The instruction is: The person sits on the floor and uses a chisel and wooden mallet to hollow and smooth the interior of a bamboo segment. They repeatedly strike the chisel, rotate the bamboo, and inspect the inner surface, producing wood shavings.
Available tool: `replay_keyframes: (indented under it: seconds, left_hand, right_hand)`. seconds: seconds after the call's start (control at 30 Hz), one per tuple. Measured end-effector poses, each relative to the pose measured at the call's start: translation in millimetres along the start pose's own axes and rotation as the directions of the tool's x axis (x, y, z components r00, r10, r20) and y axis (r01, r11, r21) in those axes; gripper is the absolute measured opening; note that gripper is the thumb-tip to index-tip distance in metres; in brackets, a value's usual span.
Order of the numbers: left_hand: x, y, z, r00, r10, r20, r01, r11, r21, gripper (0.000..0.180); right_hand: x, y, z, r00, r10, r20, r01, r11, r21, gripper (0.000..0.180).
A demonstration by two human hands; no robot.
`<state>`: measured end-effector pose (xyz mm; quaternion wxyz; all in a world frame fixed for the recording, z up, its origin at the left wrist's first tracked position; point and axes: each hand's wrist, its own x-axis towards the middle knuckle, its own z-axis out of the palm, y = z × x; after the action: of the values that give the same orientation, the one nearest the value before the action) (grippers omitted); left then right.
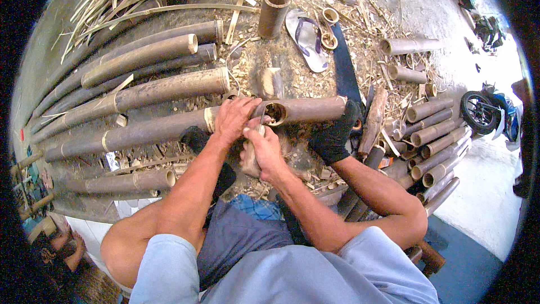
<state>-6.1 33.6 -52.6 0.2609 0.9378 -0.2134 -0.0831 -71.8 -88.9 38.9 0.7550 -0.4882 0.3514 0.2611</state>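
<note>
Brown bamboo forms the workpiece: a jointed bamboo pole (pixel 152 133) lies crosswise before the seated person, its near portion under the left hand (pixel 235 119). We find that hand closed over the pole, fingers curled across the top; its underside grip is hidden. The right hand (pixel 266 153) is wrapped around a pale-handled knife (pixel 251 164), whose narrow blade stands beside the left thumb.

To the right, an open-mouthed bamboo segment (pixel 312 110) lies in line with the pole, a black-socked foot (pixel 336 135) against it. We cannot tell whether the two are joined beneath the hand.

We judge the pole stiff, moderately heavy for its length, smooth enough to roll, and liable to split along the grain. We would take hold at a joint ring, clear of the blade and any sharp rim.

As to containers, the segment's mouth shows pale, ragged matter inside. An upright bamboo tube (pixel 272 18) stands beyond; its depth is dark and we cannot confirm contents. Wood shavings (pixel 243 68) lie around it.
</note>
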Motion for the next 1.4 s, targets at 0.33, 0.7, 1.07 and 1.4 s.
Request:
replay_keyframes:
  seconds: [0.33, 0.7, 1.07, 1.4]
  left_hand:
    - [7.5, 1.4, -14.7, 1.0, -0.022, -0.001, 0.022, 0.991, -0.131, 0.047]
    - [6.3, 6.1, -1.6, 0.972, -0.232, -0.029, 0.226, 0.965, -0.132, 0.025]
    - [19.5, 34.5, -30.6, 0.945, -0.275, 0.177, 0.276, 0.961, 0.02, 0.087]
    - [25.2, 68.4, -16.5, 0.9, -0.43, -0.072, 0.435, 0.892, 0.12, 0.088]
  right_hand:
    - [0.7, -31.7, 19.7, 0.979, 0.199, -0.037, -0.187, 0.96, 0.207, 0.018]
    - [26.5, -25.1, 51.5, 0.993, -0.001, -0.119, 0.064, 0.847, 0.528, 0.015]
    - [-15.9, 28.6, -33.6, 0.982, -0.069, -0.174, 0.095, 0.985, 0.146, 0.016]
    - [5.7, -34.6, -129.5, 0.978, -0.116, 0.175, 0.207, 0.688, -0.696, 0.043]
